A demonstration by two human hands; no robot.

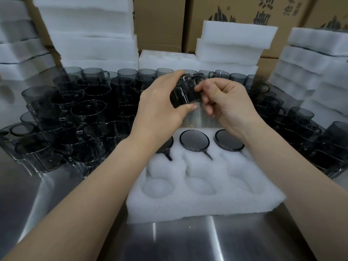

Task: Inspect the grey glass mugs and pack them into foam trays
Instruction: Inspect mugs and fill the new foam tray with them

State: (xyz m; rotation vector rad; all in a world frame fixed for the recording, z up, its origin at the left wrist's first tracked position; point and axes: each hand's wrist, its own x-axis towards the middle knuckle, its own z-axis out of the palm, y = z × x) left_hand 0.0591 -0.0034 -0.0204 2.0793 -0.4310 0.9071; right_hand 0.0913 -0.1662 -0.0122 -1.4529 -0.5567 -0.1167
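We hold one grey see-through glass mug on its side in the air, over the far edge of the white foam tray with round pockets. Our left hand wraps thumb and fingers round its body; our right hand pinches the other end with curled fingertips.

The glass looks smooth, so if we turn it carelessly it could slip. It would likely land on the packed grey mugs in the tray's far row just below, glass against glass.

Loose grey mugs crowd the steel tabletop close on both sides, and a sweeping forearm could topple some.

When we lower the mug into an empty near pocket, a misaligned handle could leave it sitting proud. The dark tint may also hide a chip if we hurry.
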